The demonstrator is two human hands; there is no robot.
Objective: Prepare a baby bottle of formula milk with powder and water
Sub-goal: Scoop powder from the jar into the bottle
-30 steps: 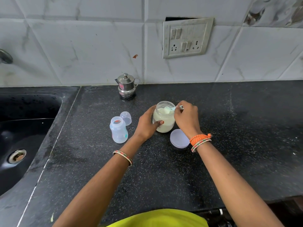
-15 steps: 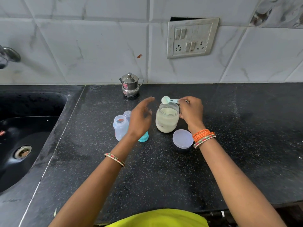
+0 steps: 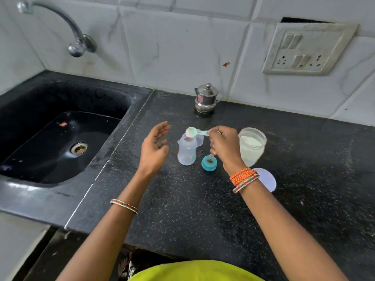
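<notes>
Right now I see the right hand (image 3: 224, 148) pinching the handle end of the scoop (image 3: 195, 132) between thumb and fingertips, the other fingers curled in. The scoop's long axis runs roughly level, handle toward 3 o'clock and bowl toward 9 o'clock, with the bowl full of pale powder tipped partly toward me. That bowl sits directly over the open mouth of the baby bottle (image 3: 186, 152), which stands upright on the black counter (image 3: 182, 209). The left hand (image 3: 155, 150) hovers at the bottle's 9 o'clock, fingers loosely spread and slightly curved, holding nothing and not touching the bottle. The teal nipple ring (image 3: 209, 163) lies at the bottle's 4 o'clock. The open powder jar (image 3: 251, 147) stands at 3 o'clock of the right hand.
</notes>
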